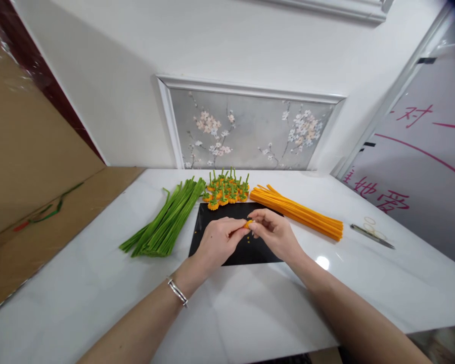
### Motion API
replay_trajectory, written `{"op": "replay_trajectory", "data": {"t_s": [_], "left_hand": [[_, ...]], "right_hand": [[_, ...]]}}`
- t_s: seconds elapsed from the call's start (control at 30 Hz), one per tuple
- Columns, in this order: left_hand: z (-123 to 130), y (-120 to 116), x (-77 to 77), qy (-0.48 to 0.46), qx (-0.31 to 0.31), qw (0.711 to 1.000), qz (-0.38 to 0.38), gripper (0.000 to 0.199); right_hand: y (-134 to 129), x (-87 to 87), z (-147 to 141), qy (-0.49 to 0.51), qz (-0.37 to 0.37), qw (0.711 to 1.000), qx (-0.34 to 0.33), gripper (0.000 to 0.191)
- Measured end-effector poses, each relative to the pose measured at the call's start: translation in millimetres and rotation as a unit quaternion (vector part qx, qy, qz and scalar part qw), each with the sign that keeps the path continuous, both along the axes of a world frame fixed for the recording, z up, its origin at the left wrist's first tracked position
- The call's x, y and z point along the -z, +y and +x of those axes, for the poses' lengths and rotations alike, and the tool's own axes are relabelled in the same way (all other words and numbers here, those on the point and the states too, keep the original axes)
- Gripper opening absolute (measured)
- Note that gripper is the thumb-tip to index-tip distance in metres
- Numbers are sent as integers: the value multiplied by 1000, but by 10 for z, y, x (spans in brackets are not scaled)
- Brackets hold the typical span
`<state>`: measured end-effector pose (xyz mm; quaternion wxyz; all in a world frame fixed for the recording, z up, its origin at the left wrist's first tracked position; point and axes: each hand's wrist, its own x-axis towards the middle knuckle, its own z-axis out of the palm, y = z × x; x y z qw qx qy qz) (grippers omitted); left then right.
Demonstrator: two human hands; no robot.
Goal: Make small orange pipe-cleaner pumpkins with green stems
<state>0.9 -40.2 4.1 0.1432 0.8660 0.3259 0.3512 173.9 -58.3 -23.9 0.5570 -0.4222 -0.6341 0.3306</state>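
We pinch a small orange piece (pixel 248 223) between left hand (pixel 217 241) and right hand (pixel 276 233) over the black mat (pixel 212 215) — probably a curled pipe cleaner; we'd keep fingertips close and coil tight.

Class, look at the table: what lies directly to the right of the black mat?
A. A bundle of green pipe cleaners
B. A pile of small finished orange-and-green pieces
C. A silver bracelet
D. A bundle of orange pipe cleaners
D. The orange pipe cleaners lie in a bundle to the right of the black mat, while the green pipe cleaners lie to its left and the small finished pieces sit behind it.
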Motion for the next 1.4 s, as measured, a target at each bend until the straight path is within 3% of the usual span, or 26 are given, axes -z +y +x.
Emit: {"op": "replay_trajectory", "data": {"t_s": [0.3, 0.53, 0.63, 0.73, 0.83, 0.93, 1.2, 1.4], "left_hand": [[19, -28, 33, -22, -32, 999, 25, 18], [23, -41, 52, -52, -33, 998, 13, 17], [35, -34, 21, -92, 11, 991, -96, 17], [48, -32, -30, -165, 77, 952, -248, 24], [52, -41, -71, -221, 108, 912, -327, 30], [52, -52, -84, -244, 123, 893, -358, 29], [97, -69, -37, -211, 90, 935, -271, 17], [57, -67, -5, -126, 6, 977, -171, 17]], "right_hand": [[-19, -20, -9, -61, 101, 991, 55, 12], [-42, -26, -34, -76, 109, 989, 63, 13], [-22, -75, 30, -34, 61, 998, -3, 14], [5, -120, 124, 25, 27, 998, -58, 32], [22, -131, 191, 36, 32, 998, -41, 25], [10, -125, 196, 30, 51, 998, -17, 15], [-112, -204, 97, 7, 96, 995, 12, 14], [-63, -169, 119, 0, 30, 999, -18, 12]]}}
